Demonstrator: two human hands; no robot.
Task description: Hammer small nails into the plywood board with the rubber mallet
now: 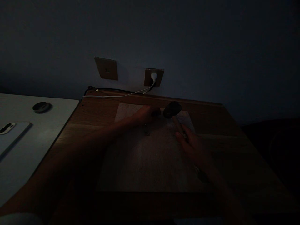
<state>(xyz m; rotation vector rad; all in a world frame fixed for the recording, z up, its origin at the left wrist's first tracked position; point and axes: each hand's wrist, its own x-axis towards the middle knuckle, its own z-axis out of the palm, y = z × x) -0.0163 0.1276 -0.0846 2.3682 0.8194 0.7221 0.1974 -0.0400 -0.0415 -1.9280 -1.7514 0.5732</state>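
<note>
My right hand (191, 142) is wrapped round the wooden handle of a hammer (172, 110) with a thick dark head, raised over the far part of a pale board (145, 162). Just left of the hammer head, my left hand (146, 114) is over the board's far edge with its fingers drawn together. A small dark shape shows at those fingertips, but the dim light hides what it is. Some small dark bits (146, 129) lie on the board below my left hand.
The board lies on a wooden table (89, 118) against the wall. A white table (58, 125) adjoins at left, bearing a round dark dish (41, 107) and a pale phone-like thing (9, 134). A white cable (126, 94) runs along the back to a wall socket (159, 76).
</note>
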